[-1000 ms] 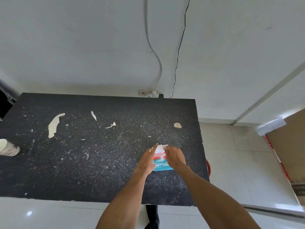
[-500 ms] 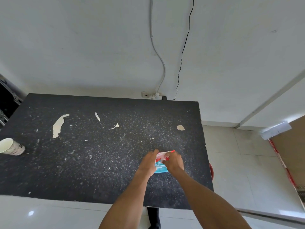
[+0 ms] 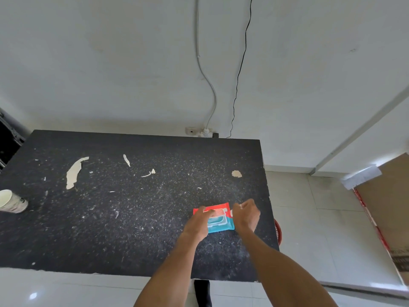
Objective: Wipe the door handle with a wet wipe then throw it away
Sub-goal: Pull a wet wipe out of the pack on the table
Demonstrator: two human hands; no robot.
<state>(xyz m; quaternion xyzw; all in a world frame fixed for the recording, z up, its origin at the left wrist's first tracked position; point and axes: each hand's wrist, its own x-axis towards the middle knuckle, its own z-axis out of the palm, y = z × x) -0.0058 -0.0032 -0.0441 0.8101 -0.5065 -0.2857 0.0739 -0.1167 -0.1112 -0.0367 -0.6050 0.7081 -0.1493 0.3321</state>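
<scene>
black speckled table [image 3: 132, 229], wet wipe pack [image 3: 221, 224] near right edge, paper cup [image 3: 12, 201] lying at left

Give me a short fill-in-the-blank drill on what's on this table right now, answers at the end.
1. The wet wipe pack lies flat on the ____ table.
2. The left hand rests on the pack, whose wrapper is red and ____.
3. The paper cup lies at the table's far ____ edge.
4. The right hand is just to the ____ of the pack.

Missing words: black; blue; left; right
</scene>
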